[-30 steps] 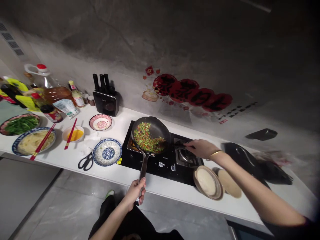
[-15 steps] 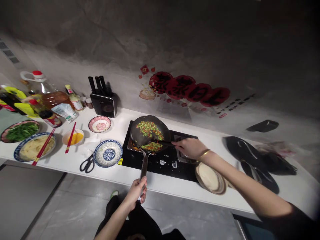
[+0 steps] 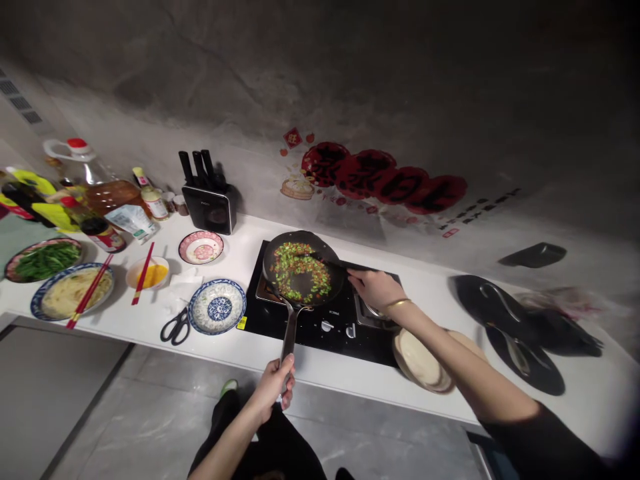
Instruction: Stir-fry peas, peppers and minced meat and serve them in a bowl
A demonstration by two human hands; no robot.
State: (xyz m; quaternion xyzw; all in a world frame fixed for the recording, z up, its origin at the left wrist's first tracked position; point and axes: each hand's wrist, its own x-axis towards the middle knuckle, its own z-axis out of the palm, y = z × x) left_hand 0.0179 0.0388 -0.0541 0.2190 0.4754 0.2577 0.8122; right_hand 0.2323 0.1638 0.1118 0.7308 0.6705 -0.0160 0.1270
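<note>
Holding the pan (image 3: 303,273) handle tight in my left hand (image 3: 274,383), my right hand (image 3: 373,288) grips the spatula (image 3: 345,267) in the veggies (image 3: 299,270).

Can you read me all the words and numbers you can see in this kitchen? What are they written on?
None can be read for sure.
Wall sticker: big dark signs on red circles, too blurred.
Small lines right of it: too small.
Red diamond on the wall: one sign, unreadable.
Stove: white brand mark on its front, too small.
Knife block: faint mark, blurred.
Bottles and packet: labels too small.
</note>
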